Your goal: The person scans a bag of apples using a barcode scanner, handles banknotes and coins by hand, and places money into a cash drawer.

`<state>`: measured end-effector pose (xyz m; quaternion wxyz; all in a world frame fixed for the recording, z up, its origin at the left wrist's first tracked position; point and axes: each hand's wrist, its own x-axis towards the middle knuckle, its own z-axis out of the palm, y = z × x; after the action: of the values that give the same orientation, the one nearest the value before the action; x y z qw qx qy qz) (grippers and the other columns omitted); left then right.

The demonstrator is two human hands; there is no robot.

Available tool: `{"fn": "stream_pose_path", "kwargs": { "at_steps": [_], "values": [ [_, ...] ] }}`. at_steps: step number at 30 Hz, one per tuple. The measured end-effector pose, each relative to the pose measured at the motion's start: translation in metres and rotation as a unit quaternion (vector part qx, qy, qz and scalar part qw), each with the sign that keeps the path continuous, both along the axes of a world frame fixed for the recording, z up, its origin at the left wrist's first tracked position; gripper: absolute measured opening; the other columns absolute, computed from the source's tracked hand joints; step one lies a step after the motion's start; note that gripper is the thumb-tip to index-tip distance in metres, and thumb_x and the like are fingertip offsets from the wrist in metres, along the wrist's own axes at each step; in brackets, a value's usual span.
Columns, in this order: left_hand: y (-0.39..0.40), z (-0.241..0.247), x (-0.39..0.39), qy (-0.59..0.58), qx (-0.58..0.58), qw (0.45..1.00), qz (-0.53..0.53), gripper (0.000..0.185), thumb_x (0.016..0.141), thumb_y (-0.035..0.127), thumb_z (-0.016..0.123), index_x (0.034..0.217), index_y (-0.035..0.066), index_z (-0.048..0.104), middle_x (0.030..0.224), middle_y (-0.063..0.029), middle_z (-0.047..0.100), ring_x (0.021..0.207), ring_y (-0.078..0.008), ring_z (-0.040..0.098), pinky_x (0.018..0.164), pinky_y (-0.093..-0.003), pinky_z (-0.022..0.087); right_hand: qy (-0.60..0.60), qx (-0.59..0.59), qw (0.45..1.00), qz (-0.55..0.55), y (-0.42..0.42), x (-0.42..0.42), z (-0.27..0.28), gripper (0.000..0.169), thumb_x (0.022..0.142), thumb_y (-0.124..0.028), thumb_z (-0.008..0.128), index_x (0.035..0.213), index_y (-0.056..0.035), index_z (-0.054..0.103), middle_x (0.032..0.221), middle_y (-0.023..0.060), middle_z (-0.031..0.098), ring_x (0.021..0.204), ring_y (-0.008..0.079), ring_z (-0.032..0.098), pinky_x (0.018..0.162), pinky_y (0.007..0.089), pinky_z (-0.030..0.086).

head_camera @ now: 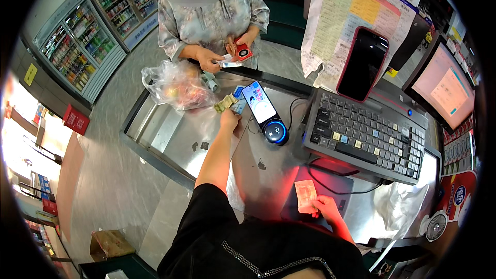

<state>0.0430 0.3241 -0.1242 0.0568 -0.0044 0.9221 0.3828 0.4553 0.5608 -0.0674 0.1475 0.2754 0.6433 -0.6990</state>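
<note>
My left hand reaches across the metal checkout counter. Its curled fingers grip crumpled yellow-green banknotes, though the fingertips are partly hidden. Bluish paper lies just beyond, beside a payment terminal with a lit screen and a glowing blue ring. In my right hand is a single banknote, tinted by red light and held over a dark flat pad. A clear plastic bag with round, fruit-like contents rests left of the terminal.
Across the counter, a person holds papers and a red item. To the right are a keyboard, a smartphone, a monitor and a white plastic bag. A black cable loops below the keyboard.
</note>
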Motion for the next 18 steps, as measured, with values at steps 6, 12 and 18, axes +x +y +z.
{"fn": "stream_pose_path", "kwargs": {
  "at_steps": [6,12,18],
  "values": [
    [-0.003,0.019,0.036,-0.146,0.632,0.744,0.163,0.011,0.083,0.016,0.056,0.083,0.005,0.054,0.071,-0.0002,0.053,0.062,-0.007,0.05,0.051,-0.0175,0.041,0.012,-0.01,1.0,-0.004,0.0,0.003,0.002,0.015,0.081,-0.015,0.053,0.075,-0.001,0.054,0.062,0.0052,0.055,0.05,0.0129,0.054,0.045,0.0222,0.042],
    [-0.018,0.039,0.05,-0.123,0.872,0.464,0.1,0.017,0.088,0.016,0.046,0.099,0.004,0.052,0.089,-0.0056,0.056,0.08,-0.0149,0.056,0.066,-0.0238,0.049,0.018,-0.019,1.0,0.011,0.002,0.003,0.001,0.015,0.081,-0.014,0.053,0.074,-0.001,0.054,0.062,0.0054,0.055,0.05,0.0132,0.054,0.045,0.0222,0.042],
    [-0.015,0.068,0.061,-0.082,0.888,0.453,0.005,0.04,0.092,0.028,0.027,0.119,0.004,0.042,0.125,-0.0094,0.042,0.117,-0.0268,0.039,0.098,-0.0453,0.029,0.022,-0.013,1.0,0.007,0.002,0.005,0.0,0.014,0.081,-0.013,0.053,0.074,-0.0004,0.054,0.061,0.0055,0.054,0.05,0.0132,0.054,0.045,0.0223,0.042]
  ]
}}
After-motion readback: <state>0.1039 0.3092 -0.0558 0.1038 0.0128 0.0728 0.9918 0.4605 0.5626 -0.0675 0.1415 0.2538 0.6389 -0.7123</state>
